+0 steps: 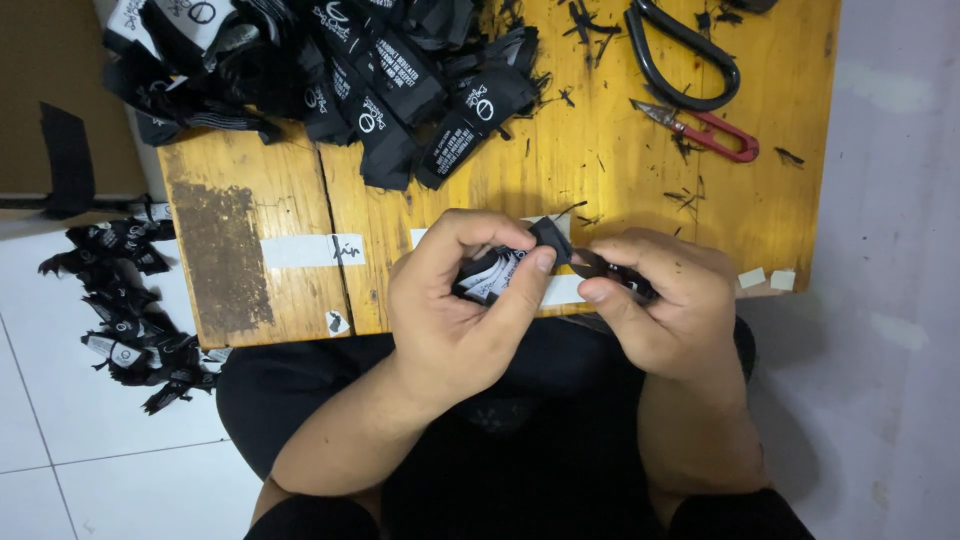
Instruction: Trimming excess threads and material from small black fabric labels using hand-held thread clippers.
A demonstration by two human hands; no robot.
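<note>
Here, left hand (455, 300) is clenched around a small bundle of black fabric labels (497, 272) with white print; thumb pressed on top, forefinger curled over the far side, one label end sticking out past the fingertips toward the right hand. Right hand (665, 300) grips a small dark snipping tool (600, 266), fingers folded round it, thumb on the near side; the tool's tip pokes out beyond the thumb and meets the label end between the two hands. Can't tell if the blades are closed on the label or just touching it. Both hands sit at the near edge of a worn wooden table (600, 170), over the person's lap.

Beyond the left fingers, far across the board: a big heap of black labels (330, 70) with white print. Beyond the right fingers: red-handled thread snips (705, 130) lying flat, and further off large black-handled scissors (680, 60). Black thread scraps scattered on the wood around those tools. Just beyond the left knuckles, strips of white tape (310, 250) stuck to the table, one partly under the bundle. Well off to the left of the left hand, down on the white tiled floor (60, 440), another pile of black labels (130, 310). Two small white squares (768, 279) sit on the table edge just to the right of the right hand.
</note>
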